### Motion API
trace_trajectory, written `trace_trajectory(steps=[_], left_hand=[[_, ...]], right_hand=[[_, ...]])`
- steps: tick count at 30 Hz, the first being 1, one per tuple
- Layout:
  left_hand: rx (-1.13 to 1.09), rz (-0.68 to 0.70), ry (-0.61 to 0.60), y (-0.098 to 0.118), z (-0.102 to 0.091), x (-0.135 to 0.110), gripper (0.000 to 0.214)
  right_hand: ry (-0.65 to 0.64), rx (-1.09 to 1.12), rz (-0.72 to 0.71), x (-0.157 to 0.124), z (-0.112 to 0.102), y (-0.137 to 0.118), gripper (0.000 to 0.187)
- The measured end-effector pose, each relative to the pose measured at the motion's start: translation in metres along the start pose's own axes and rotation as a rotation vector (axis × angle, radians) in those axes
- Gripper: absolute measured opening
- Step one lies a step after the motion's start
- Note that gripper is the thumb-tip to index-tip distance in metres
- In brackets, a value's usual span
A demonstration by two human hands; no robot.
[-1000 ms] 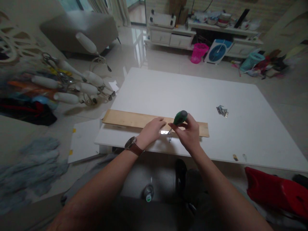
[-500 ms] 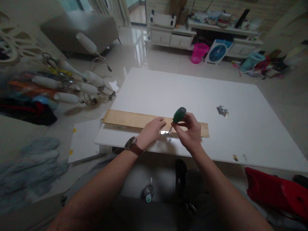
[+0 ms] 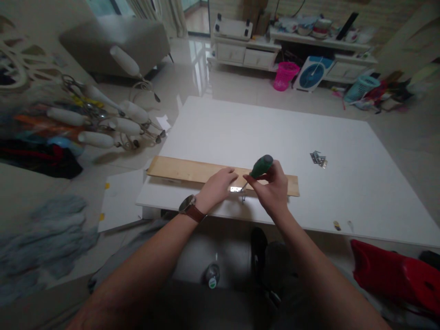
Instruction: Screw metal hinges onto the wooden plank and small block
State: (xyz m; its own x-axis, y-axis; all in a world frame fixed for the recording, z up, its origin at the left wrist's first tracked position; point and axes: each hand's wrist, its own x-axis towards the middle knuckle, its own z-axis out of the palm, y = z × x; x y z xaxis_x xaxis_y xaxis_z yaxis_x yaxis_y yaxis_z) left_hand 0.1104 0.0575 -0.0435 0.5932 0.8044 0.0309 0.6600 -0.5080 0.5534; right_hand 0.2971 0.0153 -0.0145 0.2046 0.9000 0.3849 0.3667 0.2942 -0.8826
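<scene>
Evidently, in the head view, the work sits at the near edge of a wooden board, which lies lengthwise on a white counter. A shiny metal hinge is at that edge, and the right hand has its fingers closed round a green screwdriver, whose shaft slants down to the hinge's right end. The left hand rests over the board just beside the hinge; whether its fingers pinch the board or only press on it cannot be told. Small metal bits show just below the tip, too small to make out

To do this turn well, the person would best bring the handle more upright, since a tilted driver seems likely to slip out of the screw head, though the head itself is hidden. Steady downward pressure with short, slow turns should suit so small a plate. The left hand does best bearing firmly on the board while keeping clear of the tip's path. A little pile of hinges lies well apart to the right, safely away from the elbow
</scene>
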Motion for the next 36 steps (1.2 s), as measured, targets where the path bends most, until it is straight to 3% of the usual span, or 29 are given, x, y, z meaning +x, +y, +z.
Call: trace_trajectory(steps=[11,18,26,36], left_hand=[[0.044,-0.002,-0.019,0.0018,-0.0012,0.0003,0.031],[0.019,-0.001,-0.018,-0.0020,0.0010,0.0003,0.047],[-0.004,0.016,-0.001,-0.0027,0.0017,0.0006,0.040],[0.041,0.018,0.008,-0.0029,0.0034,0.0000,0.036]], right_hand=[[-0.042,-0.015,-0.027,-0.0031,-0.0011,-0.0067,0.035],[0.009,0.005,-0.014,-0.0010,-0.0004,-0.0001,0.041],[0.010,0.046,-0.019,-0.0021,0.0034,0.0003,0.047],[0.009,0.013,-0.028,-0.0029,0.0004,0.0008,0.040]])
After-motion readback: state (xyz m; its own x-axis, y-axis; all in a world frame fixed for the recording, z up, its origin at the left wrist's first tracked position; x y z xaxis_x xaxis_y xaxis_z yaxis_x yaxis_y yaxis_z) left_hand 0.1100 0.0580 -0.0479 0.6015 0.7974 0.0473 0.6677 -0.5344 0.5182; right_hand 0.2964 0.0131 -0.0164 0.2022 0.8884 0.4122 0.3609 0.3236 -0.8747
